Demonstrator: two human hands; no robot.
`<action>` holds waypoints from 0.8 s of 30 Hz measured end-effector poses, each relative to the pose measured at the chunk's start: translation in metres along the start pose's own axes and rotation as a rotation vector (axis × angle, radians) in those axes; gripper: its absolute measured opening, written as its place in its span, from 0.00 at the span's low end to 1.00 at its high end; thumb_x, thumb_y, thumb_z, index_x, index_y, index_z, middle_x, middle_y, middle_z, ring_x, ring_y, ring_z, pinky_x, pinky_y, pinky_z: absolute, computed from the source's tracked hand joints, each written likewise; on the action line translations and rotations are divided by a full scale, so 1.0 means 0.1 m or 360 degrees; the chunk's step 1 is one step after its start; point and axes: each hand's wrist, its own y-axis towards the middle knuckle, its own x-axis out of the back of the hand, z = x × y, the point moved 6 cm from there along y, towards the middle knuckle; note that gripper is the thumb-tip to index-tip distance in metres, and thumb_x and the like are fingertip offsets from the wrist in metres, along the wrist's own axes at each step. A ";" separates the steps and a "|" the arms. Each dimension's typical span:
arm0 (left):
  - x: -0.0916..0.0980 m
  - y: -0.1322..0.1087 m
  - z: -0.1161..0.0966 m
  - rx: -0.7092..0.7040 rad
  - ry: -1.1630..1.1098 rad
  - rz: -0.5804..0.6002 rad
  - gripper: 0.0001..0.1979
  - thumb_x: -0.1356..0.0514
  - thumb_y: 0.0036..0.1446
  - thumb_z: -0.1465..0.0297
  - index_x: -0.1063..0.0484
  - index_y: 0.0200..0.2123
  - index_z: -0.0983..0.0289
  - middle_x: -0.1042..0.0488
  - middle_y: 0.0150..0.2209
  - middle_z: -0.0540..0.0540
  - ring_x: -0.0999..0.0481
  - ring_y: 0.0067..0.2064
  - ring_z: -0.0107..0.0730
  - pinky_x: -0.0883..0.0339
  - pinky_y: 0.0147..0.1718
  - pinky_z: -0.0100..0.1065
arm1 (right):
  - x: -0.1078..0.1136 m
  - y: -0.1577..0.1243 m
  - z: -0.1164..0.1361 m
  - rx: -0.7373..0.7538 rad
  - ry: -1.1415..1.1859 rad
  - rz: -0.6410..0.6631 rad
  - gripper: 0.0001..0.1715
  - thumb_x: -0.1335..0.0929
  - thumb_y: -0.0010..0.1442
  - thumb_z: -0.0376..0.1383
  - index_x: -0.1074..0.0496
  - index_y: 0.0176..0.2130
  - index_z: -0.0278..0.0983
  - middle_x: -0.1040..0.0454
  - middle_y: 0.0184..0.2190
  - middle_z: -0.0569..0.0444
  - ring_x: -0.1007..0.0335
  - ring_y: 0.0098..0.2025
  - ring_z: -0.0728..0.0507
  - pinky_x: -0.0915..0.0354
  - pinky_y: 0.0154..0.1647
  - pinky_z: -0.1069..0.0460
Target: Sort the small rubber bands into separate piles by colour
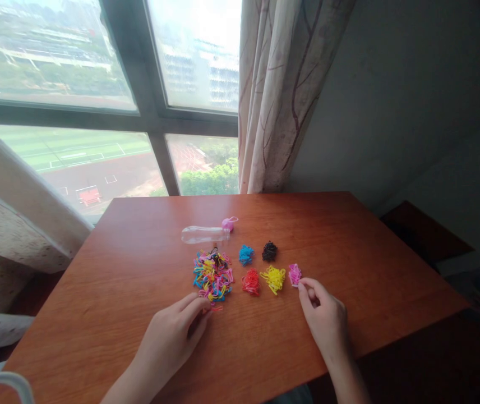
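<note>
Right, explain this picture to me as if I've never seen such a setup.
There's no machine: these are a person's bare hands, seen by a camera worn on their head, looking forward and down. On the wooden table lie a mixed pile of small clip-like pieces, five single-colour piles (blue, black, red, yellow, pink), a clear bottle and a pink cap. The left hand is at the mixed pile, the right hand at the pink one; whether either holds a piece is unclear.
</note>
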 end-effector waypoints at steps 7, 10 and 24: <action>-0.01 0.10 -0.12 -0.0078 0.0010 0.0069 0.11 0.50 0.65 0.74 0.29 0.38 0.59 0.23 0.35 0.50 0.22 0.32 0.29 0.34 0.29 0.27 | -0.30 -0.25 0.52 0.0203 0.0266 0.0205 0.17 0.39 0.69 0.41 0.25 0.36 0.38 0.24 0.26 0.54 0.28 0.25 0.47 0.38 0.29 0.56; -0.03 0.23 -0.24 -0.0119 0.0090 0.0148 0.10 0.50 0.65 0.72 0.29 0.37 0.59 0.23 0.34 0.50 0.23 0.31 0.31 0.34 0.29 0.28 | -0.40 -0.33 0.64 0.0331 0.0276 0.0293 0.14 0.39 0.69 0.37 0.26 0.37 0.39 0.24 0.27 0.55 0.27 0.27 0.47 0.39 0.31 0.55; -0.30 0.69 -0.55 -0.0278 0.0537 0.0563 0.06 0.45 0.62 0.76 0.29 0.36 0.62 0.23 0.35 0.54 0.21 0.35 0.40 0.31 0.29 0.34 | -0.40 -0.38 0.66 0.0428 0.0270 0.0314 0.11 0.39 0.69 0.33 0.27 0.39 0.39 0.25 0.28 0.56 0.28 0.28 0.46 0.41 0.32 0.54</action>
